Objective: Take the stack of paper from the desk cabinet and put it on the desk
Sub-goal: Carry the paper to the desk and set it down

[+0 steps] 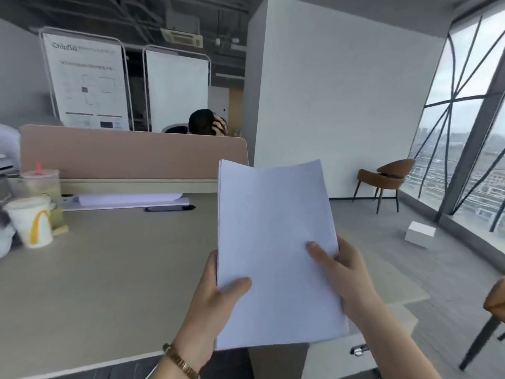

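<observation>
Both hands, left (216, 294) and right (345, 274), pinch paper (273, 242) upright, long axis 12–6; desk (109, 269) at 9 o'clock, left probably nearer.

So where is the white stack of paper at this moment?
The white stack of paper is in the centre-right of the head view, held up by the left hand and right hand above the beige desk's right edge.

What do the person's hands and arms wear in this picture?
Both hands are bare, with no gloves. The left hand has a gold-coloured link bracelet on its wrist. The right hand wears nothing visible. No sleeves show on either forearm.
</observation>
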`<control>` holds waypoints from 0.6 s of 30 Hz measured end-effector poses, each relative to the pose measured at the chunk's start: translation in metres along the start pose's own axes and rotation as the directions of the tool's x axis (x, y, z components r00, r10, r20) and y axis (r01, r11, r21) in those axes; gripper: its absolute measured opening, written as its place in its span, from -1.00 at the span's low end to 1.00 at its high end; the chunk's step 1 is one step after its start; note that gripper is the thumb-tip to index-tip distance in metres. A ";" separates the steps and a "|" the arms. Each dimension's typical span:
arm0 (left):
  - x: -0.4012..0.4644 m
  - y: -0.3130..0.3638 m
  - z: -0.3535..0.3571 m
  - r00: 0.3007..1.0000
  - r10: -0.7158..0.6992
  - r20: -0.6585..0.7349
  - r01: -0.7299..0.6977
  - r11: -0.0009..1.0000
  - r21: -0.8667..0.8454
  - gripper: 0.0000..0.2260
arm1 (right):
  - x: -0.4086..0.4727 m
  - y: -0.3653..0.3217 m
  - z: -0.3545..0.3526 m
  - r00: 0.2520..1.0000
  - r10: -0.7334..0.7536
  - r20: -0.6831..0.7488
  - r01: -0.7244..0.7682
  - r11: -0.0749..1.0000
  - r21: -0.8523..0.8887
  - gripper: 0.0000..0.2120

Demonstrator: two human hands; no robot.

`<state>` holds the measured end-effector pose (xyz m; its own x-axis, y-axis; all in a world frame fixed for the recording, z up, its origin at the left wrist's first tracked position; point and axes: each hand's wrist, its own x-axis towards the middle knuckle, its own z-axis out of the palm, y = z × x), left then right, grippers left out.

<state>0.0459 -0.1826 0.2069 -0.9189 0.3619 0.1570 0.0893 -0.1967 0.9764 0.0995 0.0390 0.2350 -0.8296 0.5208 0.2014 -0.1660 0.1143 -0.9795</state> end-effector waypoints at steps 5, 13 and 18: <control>0.046 -0.013 -0.027 0.996 -0.065 -0.066 0.061 0.997 -0.056 -0.72 | 0.023 0.032 0.025 0.998 -0.029 0.048 0.029 0.999 -0.014 -0.86; 0.082 0.001 -0.017 0.991 -0.042 -0.124 0.043 0.999 0.006 -0.79 | 0.045 0.021 0.027 0.993 -0.103 0.058 0.100 0.994 0.037 -0.84; 0.095 0.012 0.002 0.980 0.115 -0.165 -0.098 0.989 0.108 -0.81 | 0.057 0.019 0.025 0.986 -0.168 -0.008 0.168 0.985 0.033 -0.79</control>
<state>-0.0392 -0.1485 0.2333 -0.9532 0.1821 0.2413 0.2197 -0.1311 0.9667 0.0357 0.0498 0.2278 -0.7858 0.5006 0.3633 -0.3206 0.1727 -0.9313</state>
